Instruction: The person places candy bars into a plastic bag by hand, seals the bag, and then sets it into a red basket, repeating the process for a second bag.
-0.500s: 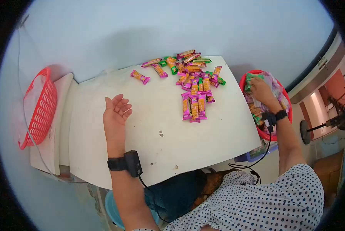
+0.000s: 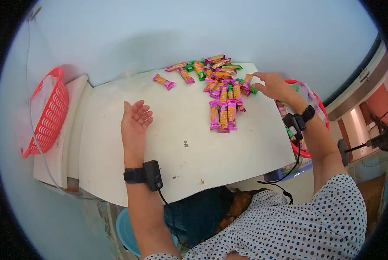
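Note:
Palm up over the left part of the white table (image 2: pixel 111 151), my left hand (image 2: pixel 135 119) is empty, its fingers loosely curled and apart. My right hand (image 2: pixel 272 86) is at the table's right edge, thumb and forefinger apart beside a pink-and-orange packet (image 2: pixel 248 79) at the pile's right side. Whether the fingertips touch that packet is unclear. Several pink and green snack packets (image 2: pixel 222 75) lie heaped at the back. Nearer me, several pink ones (image 2: pixel 223 117) lie side by side. One packet (image 2: pixel 163 82) lies apart to the left.
A red basket (image 2: pixel 322 107) with more packets and clear plastic stands right of the table, partly behind my right arm. Another red basket (image 2: pixel 51 116) leans at the far left. A blue basin (image 2: pixel 127 232) is below the table's front edge. A cable runs from each wrist device.
My right hand has moved left and up, out of the red basket to the pile's right side. My left hand stays open in nearly the same place. The view has shifted slightly.

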`<state>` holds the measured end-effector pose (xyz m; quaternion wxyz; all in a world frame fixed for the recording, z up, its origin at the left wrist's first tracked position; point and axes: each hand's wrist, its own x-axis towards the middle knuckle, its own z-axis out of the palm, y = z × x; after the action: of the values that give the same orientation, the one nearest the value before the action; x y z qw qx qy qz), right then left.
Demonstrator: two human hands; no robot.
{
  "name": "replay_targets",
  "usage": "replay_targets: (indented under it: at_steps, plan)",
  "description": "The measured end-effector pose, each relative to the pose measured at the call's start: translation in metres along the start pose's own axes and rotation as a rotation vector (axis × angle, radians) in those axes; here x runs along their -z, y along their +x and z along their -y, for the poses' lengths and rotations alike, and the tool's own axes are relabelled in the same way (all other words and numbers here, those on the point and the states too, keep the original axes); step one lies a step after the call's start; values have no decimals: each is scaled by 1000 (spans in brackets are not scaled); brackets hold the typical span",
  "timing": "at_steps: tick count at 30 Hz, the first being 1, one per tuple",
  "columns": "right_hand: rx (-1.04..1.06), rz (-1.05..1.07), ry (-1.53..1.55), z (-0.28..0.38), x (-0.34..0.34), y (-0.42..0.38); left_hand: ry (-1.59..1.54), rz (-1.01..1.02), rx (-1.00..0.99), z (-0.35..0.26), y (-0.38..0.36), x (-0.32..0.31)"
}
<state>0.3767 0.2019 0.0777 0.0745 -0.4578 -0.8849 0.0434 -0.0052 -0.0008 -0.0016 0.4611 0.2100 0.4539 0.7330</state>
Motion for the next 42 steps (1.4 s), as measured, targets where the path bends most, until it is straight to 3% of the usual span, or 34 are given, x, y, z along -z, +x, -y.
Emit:
replay_targets:
  at_steps: [2,6,8,13,16,19,22,25,31,35,40,42]
  plan:
    - [-81,12,-50,7,-5,14,-13,5,3,1,0,0]
    - [107,274,64,20,-8,33,-32,-40,-1,1,1,1]
    - [57,273,132,27,-26,38,-45,-77,12,1,1,4]
    - [293,133,57,58,-39,50,-46,-229,24,7,5,7]
    - [171,138,-160,96,-20,51,-80,-291,17,6,4,7]
    - [322,96,-83,126,-10,73,-108,-325,24,6,3,4]
    - [637,75,195,160,-29,103,-147,-315,37,8,5,8]
    - [714,93,235,201,-52,138,-199,-309,50,9,8,13]
    - [604,-171,237,240,-123,205,-240,-302,75,6,6,13]
    - [559,-132,270,241,-147,215,-283,-292,88,6,7,18]
    - [530,-62,313,243,-123,200,-304,-295,81,6,8,20]
    - [579,-242,370,239,-108,186,-289,-296,72,8,6,19]
